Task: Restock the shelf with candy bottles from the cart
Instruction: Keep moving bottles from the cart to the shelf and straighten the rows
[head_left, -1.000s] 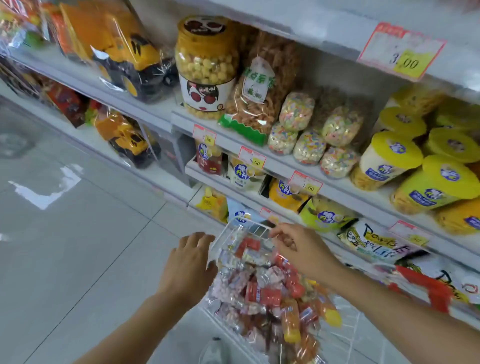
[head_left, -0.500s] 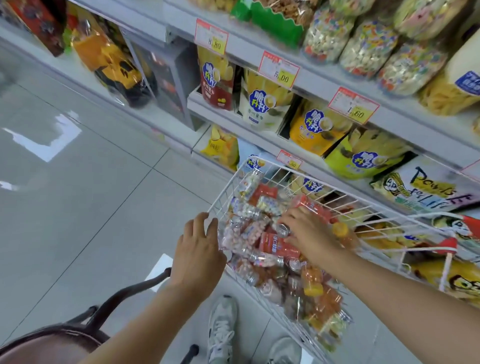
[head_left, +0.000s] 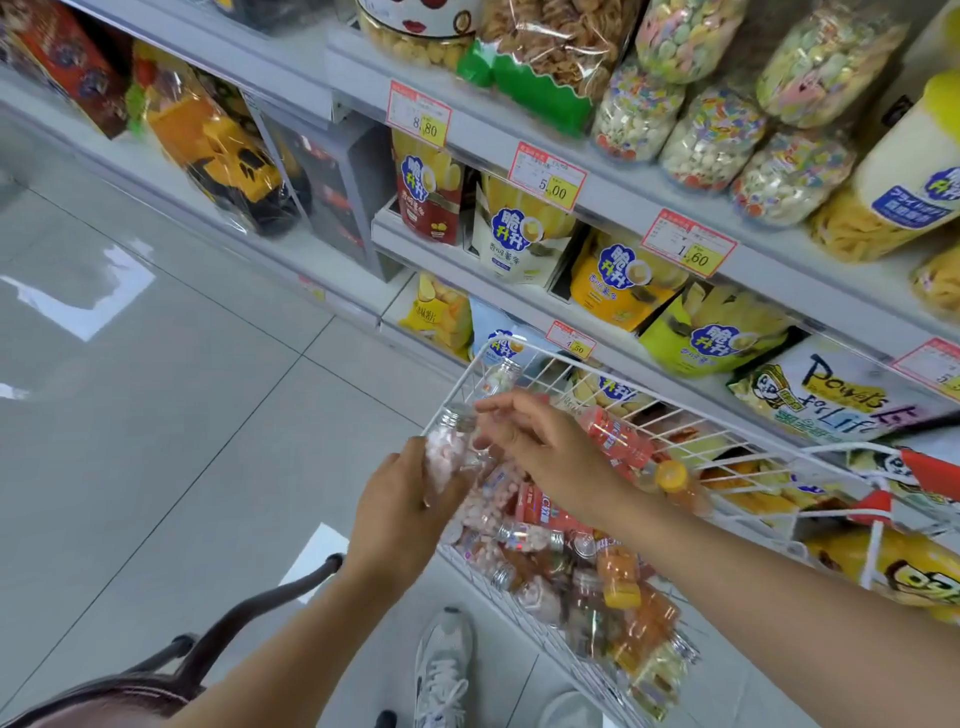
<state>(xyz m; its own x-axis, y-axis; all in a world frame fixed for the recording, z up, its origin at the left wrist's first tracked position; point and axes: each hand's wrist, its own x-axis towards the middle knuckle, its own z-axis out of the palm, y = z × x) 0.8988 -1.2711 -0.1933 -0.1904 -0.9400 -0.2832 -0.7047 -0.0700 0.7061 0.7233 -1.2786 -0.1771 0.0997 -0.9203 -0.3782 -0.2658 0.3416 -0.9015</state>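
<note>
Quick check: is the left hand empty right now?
No, the left hand grips a clear bottle of pink candy over the corner of the wire cart.

Glossy pale-grey tiled floor reflects light beside white shelves.

Clear plastic, pink and white sweets and a silver cap on the candy bottle; white wire for the cart, with a red-labelled bottle and an orange-capped bottle inside. Red, white and yellow across the crisp bags, each with a round blue logo; red-edged white price tags with a yellow patch. Pale grey floor tiles, yellow and black toy truck, white and grey shoe.
</note>
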